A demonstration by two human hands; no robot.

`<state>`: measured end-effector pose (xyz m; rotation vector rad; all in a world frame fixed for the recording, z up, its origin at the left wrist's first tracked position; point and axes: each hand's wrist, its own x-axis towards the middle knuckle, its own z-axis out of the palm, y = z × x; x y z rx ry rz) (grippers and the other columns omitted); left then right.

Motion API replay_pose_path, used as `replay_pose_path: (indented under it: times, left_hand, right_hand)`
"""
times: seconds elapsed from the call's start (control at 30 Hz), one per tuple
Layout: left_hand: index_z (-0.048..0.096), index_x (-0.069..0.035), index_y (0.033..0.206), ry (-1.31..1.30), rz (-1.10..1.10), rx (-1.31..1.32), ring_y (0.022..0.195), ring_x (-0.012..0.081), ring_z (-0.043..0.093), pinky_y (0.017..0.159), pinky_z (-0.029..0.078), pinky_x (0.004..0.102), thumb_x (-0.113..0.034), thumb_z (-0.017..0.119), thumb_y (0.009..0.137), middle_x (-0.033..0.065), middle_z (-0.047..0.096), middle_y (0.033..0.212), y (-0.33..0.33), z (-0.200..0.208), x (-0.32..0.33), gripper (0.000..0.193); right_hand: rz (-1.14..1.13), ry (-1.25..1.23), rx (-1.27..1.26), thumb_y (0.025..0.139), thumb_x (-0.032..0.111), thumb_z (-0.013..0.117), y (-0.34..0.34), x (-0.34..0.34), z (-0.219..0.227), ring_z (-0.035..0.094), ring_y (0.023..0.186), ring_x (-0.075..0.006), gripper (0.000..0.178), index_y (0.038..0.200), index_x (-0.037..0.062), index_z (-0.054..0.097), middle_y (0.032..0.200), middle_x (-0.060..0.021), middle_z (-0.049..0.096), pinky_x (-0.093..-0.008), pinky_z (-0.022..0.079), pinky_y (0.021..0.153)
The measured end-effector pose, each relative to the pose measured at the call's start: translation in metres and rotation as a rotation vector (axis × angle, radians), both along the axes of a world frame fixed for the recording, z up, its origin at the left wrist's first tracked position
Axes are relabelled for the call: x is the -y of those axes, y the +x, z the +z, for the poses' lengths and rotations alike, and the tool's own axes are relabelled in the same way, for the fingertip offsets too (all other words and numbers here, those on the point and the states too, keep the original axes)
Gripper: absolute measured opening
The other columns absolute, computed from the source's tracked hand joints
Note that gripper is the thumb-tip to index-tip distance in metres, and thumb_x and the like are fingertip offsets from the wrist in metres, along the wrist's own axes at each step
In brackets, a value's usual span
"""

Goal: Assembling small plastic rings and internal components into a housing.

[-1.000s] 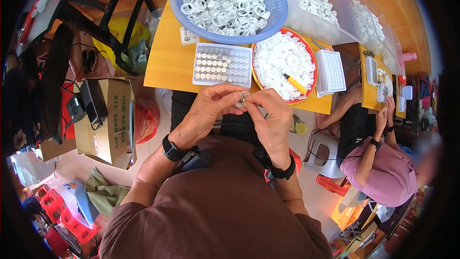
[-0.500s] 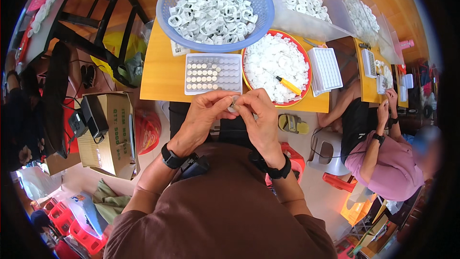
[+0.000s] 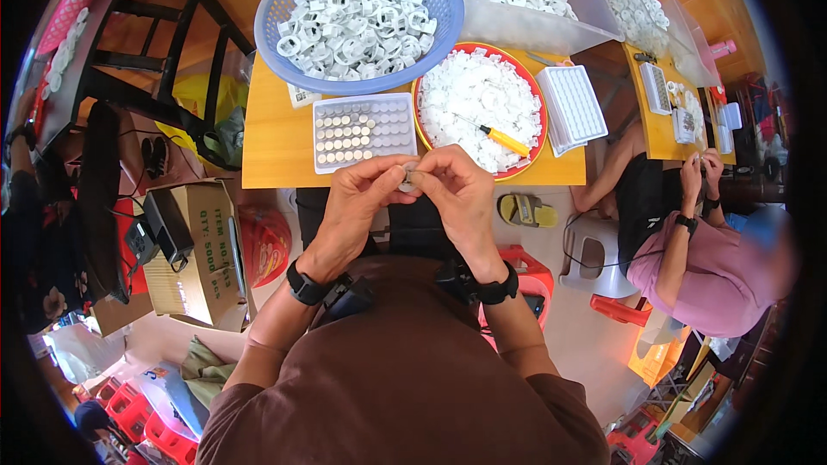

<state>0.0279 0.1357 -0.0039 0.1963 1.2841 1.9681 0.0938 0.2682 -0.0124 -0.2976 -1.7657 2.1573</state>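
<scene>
While the blue basket (image 3: 345, 86) stood beyond, and the red-rimmed dish (image 3: 542, 112) right of, the white tray (image 3: 336, 169), good handling seemed to need steady, light fingertip pressure. Left hand (image 3: 353, 202) and right hand (image 3: 465, 202) were angled inward, fingers curled, both pinching one small pale part (image 3: 409, 183) just off the tray's near right corner; detail partly hidden.
</scene>
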Motion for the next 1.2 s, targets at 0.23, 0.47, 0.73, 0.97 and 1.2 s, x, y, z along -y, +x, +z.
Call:
replay_pose_path:
  times: [0.23,0.47,0.73,0.97,1.2]
  left_hand:
    - [0.059,0.002,0.107,0.015,-0.006,0.038,0.083,0.0158,0.062,0.074,0.052,0.0276,-0.013,0.051,0.091,0.0105,0.063,0.098,0.000,-0.003,-0.003,0.024]
    - [0.057,0.003,0.107,0.029,-0.039,0.202,0.085,0.0158,0.062,0.075,0.053,0.0275,-0.015,0.050,0.091,0.0101,0.062,0.099,-0.006,0.003,-0.004,0.024]
    - [0.058,0.002,0.106,-0.084,-0.065,0.099,0.085,0.0160,0.062,0.074,0.054,0.0284,-0.014,0.052,0.090,0.0100,0.062,0.098,-0.004,0.003,-0.002,0.023]
    - [0.057,0.002,0.106,-0.015,-0.053,0.191,0.079,0.0187,0.064,0.071,0.055,0.0281,-0.014,0.051,0.090,0.0110,0.062,0.096,-0.006,0.001,-0.009,0.023]
    - [0.055,0.003,0.107,-0.016,-0.021,0.157,0.079,0.0194,0.064,0.071,0.055,0.0280,-0.017,0.051,0.091,0.0132,0.062,0.095,-0.022,0.004,0.001,0.027]
  right_hand:
    - [0.054,-0.170,0.036,0.080,-0.004,0.061,-0.003,-0.010,0.002,0.057,0.068,-0.0065,0.009,0.083,-0.0005,0.054,0.079,-0.0034,0.060,-0.0183,0.046,0.062]
    - [0.059,-0.139,0.103,0.078,-0.005,0.062,0.000,-0.011,0.017,0.057,0.074,-0.0068,0.013,0.089,-0.0020,0.056,0.081,-0.0032,0.059,-0.0197,0.048,0.065]
    - [-0.002,0.106,0.180,0.078,-0.003,0.062,-0.004,-0.005,0.005,0.053,0.064,-0.0058,0.009,0.085,-0.0002,0.056,0.073,-0.0012,0.055,-0.0204,0.046,0.055]
    - [-0.177,0.215,0.095,0.080,0.003,0.061,-0.006,-0.017,0.006,0.054,0.065,-0.0072,0.008,0.088,0.0014,0.058,0.074,-0.0026,0.056,-0.0205,0.043,0.055]
    - [-0.469,0.986,0.296,0.066,-0.004,0.065,-0.016,-0.130,-0.008,0.056,0.079,-0.0269,0.036,0.100,0.0030,0.058,0.088,-0.0114,0.056,-0.0337,0.046,0.070]
